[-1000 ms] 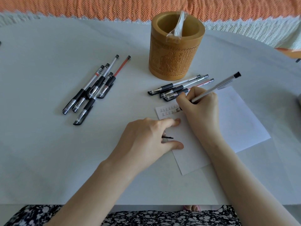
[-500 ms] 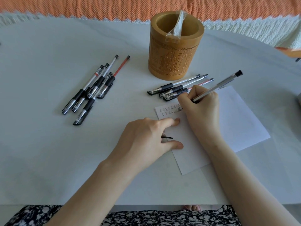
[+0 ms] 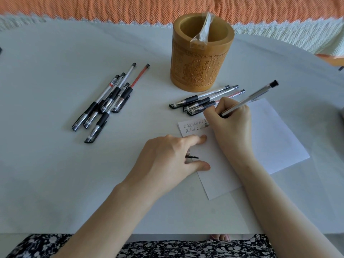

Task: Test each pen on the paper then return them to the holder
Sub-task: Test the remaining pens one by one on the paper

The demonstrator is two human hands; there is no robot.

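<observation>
My right hand (image 3: 229, 121) grips a clear gel pen (image 3: 249, 98) with its tip on the white paper (image 3: 264, 138), at the end of two short rows of written marks (image 3: 193, 127). My left hand (image 3: 171, 155) rests on the paper's left edge and holds a black pen cap (image 3: 191, 156) under the fingers. The carved wooden holder (image 3: 201, 67) stands upright beyond the paper, with only a clear plastic wrapper (image 3: 202, 32) in it. Three pens (image 3: 202, 100) lie just in front of the holder. Several more pens (image 3: 109, 97) lie in a heap on the left.
The white table (image 3: 55, 164) has its near edge at my lap. An orange knitted cloth (image 3: 111, 8) runs along the far side. A dark object (image 3: 342, 114) pokes in at the right border.
The pen's tip and my right hand have shifted slightly right along the second row of marks. My left hand has stayed put.
</observation>
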